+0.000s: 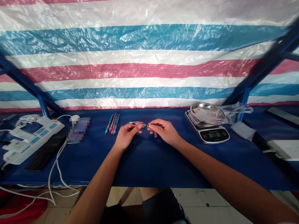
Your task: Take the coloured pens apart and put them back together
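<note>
Over the middle of the blue table (153,166), my left hand (128,134) is closed on a slim pen (133,123) with a clear and dark barrel. My right hand (164,129) pinches the pen's tip end between thumb and finger, close to the left fingertips. Whether the right fingers hold a separate small part cannot be made out. To the left of my hands lie several pens (113,124) side by side, with teal and pink-red barrels.
On the right stands a kitchen scale (214,135) with a metal bowl (207,112) and plastic bags. A power strip (36,137), white cables and a black phone-like object (43,153) lie left. Striped sheeting (146,69) hangs behind, between blue frame bars.
</note>
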The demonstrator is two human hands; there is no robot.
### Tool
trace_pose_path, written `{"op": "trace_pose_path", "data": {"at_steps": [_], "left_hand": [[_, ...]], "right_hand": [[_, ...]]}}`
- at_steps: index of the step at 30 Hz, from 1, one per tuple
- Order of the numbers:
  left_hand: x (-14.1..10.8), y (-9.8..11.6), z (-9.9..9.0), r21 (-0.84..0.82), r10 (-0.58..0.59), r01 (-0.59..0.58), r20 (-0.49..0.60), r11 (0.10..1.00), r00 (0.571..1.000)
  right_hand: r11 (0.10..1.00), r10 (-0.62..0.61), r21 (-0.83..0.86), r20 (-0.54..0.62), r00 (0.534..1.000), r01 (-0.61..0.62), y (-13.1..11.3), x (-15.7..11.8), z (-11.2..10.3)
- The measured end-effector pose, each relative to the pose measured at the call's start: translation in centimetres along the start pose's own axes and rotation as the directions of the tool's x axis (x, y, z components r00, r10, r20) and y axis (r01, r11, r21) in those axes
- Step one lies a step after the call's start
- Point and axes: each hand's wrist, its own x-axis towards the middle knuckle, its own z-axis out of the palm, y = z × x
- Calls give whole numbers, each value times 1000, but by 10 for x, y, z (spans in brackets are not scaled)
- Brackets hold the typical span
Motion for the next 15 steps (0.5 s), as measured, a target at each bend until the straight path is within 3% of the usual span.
{"op": "trace_pose_path", "data": {"at_steps": [3,8,15], "left_hand": [[1,-1,0,-11,-5,5,2,1000,1000],[0,-2,1,-10,-18,18,-5,1000,1000],[-1,3,1,-21,-9,9,11,1000,1000]], "right_hand": [[997,-77,-25,-57,995,76,2,2,-1],[994,-104,-52,-54,993,101,5,3,-1],[999,-14,47,14,1000,14,-4,-2,0]]}}
